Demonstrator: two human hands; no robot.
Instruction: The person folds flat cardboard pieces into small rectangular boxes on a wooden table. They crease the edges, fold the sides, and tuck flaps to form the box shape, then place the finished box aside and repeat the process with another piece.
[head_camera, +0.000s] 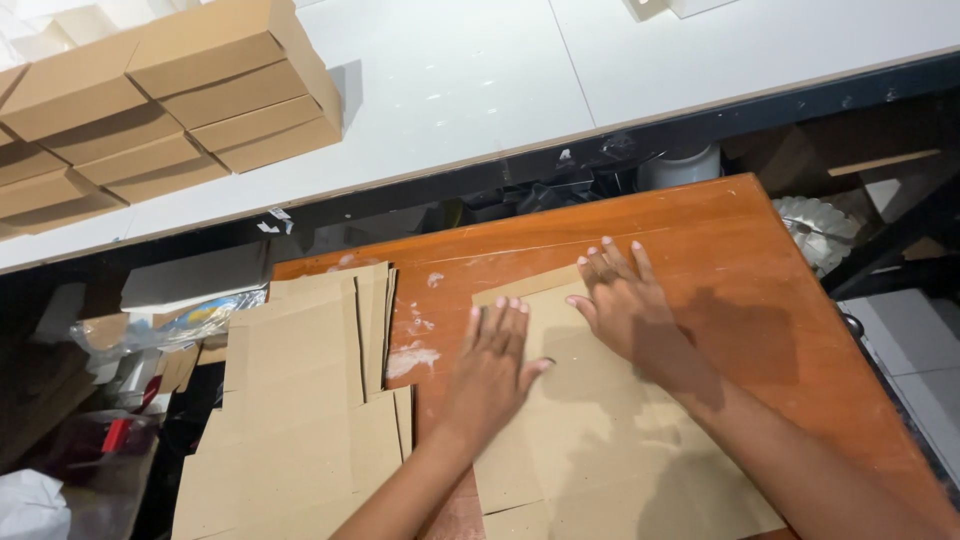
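Note:
A flat brown cardboard blank (590, 430) lies on the orange-brown wooden table (740, 260). My left hand (490, 365) rests palm down on the blank's left part, fingers together and pointing away from me. Palm down as well, my right hand (620, 300) presses the blank's far edge, its fingertips reaching onto the bare wood. Neither hand grips anything. To the left lies a stack of more flat cardboard blanks (300, 400), apart from both hands.
Several folded brown boxes (170, 100) are stacked on a white worktop (480, 90) beyond a dark gap. Clutter, plastic wrap and a red object (115, 435) sit low on the left. A round white ribbed thing (815, 230) lies under the right side.

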